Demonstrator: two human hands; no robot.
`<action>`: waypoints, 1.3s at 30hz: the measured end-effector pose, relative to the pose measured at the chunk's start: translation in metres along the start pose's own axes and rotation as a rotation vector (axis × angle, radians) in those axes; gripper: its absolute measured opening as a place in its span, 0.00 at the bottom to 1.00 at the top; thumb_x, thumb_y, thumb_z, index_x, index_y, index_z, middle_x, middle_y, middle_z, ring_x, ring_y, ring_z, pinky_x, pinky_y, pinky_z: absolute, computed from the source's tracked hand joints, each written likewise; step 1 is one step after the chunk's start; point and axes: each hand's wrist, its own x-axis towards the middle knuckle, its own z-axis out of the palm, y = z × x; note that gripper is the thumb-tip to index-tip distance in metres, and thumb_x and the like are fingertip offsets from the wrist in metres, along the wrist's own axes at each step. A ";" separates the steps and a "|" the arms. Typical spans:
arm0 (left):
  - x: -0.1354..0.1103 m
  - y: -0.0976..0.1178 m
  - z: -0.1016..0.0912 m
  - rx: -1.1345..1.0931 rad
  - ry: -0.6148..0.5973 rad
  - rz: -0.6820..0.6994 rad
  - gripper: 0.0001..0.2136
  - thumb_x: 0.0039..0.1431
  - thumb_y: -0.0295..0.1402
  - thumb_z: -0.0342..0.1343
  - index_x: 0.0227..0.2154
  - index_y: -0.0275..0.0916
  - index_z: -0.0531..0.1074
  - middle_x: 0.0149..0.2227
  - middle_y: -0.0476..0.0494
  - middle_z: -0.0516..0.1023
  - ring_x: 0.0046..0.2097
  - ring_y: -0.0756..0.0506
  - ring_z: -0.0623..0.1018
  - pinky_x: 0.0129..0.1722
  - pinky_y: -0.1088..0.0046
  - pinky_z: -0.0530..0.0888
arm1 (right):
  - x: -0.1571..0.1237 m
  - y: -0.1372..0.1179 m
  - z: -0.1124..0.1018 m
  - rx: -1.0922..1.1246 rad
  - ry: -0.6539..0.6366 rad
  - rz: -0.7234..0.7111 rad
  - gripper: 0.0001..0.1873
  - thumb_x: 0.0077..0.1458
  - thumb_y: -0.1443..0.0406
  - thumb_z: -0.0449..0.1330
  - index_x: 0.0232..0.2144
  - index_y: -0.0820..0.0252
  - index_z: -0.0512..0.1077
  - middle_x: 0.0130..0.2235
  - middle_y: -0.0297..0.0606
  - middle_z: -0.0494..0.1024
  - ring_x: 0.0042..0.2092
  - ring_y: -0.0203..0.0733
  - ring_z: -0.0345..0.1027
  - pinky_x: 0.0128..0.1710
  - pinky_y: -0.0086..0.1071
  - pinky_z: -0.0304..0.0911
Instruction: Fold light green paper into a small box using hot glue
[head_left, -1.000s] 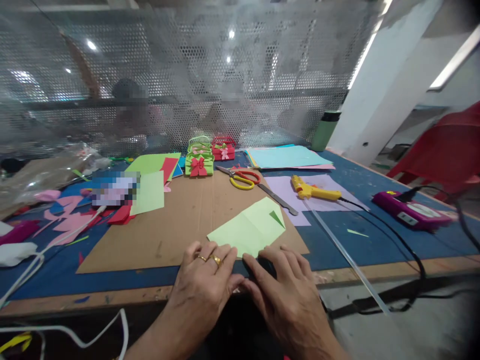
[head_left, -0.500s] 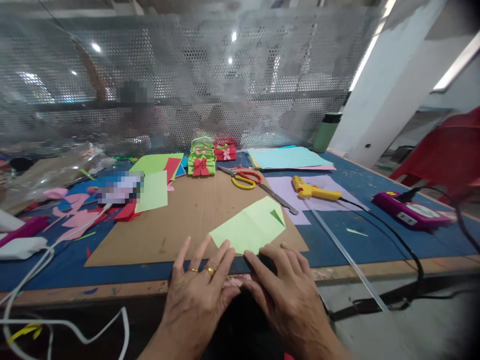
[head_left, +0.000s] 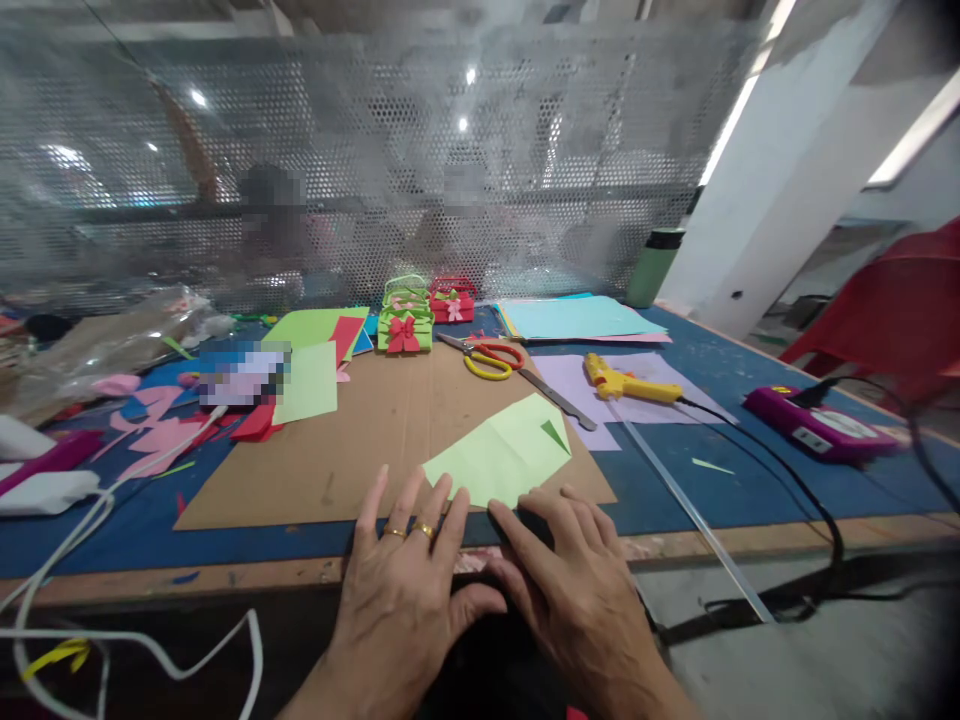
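Observation:
A pale green sheet of paper (head_left: pixel 504 452), folded to a pointed shape with a darker green corner showing, lies on a brown cardboard sheet (head_left: pixel 360 430). My left hand (head_left: pixel 412 575), two gold rings on it, is open at the paper's near left edge, fingers spread and fingertips on the cardboard and paper edge. At the near right edge rests my right hand (head_left: pixel 574 570), its index finger stretched out and the other fingers bent over the paper; it grips nothing I can see. Beyond the paper are scissors (head_left: pixel 487 360) and a grey metal blade (head_left: pixel 556 398).
A yellow glue gun (head_left: pixel 630 382) with a clear glue stick lies on lilac paper (head_left: pixel 697 408). Small green (head_left: pixel 405 330) and red (head_left: pixel 452 305) paper bags with bows stand behind. Right is a purple power strip (head_left: pixel 817 425); left are paper scraps (head_left: pixel 154 435) and white cable (head_left: pixel 142 650).
My left hand's fingers have straightened and spread, and its thumb has swung out toward my right hand. The right hand and the paper look almost unmoved.

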 end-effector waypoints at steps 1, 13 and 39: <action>0.003 0.001 0.001 -0.011 -0.015 -0.015 0.34 0.62 0.59 0.45 0.56 0.34 0.72 0.56 0.35 0.76 0.59 0.30 0.71 0.65 0.44 0.50 | 0.000 0.000 0.000 0.001 0.001 -0.001 0.15 0.65 0.60 0.56 0.49 0.57 0.76 0.42 0.43 0.75 0.45 0.48 0.67 0.52 0.49 0.61; 0.027 0.001 0.008 -0.129 -0.124 -0.077 0.44 0.58 0.65 0.38 0.57 0.28 0.70 0.48 0.30 0.74 0.57 0.31 0.69 0.64 0.45 0.54 | -0.005 0.002 0.002 0.033 0.003 -0.003 0.16 0.66 0.61 0.54 0.51 0.58 0.75 0.46 0.45 0.74 0.49 0.49 0.67 0.58 0.49 0.56; 0.003 0.012 0.004 -0.121 0.043 0.035 0.32 0.64 0.56 0.46 0.53 0.29 0.71 0.48 0.35 0.79 0.52 0.36 0.75 0.60 0.53 0.57 | -0.003 0.003 -0.002 -0.008 -0.010 -0.056 0.19 0.66 0.61 0.55 0.53 0.67 0.71 0.44 0.48 0.75 0.47 0.50 0.66 0.53 0.49 0.59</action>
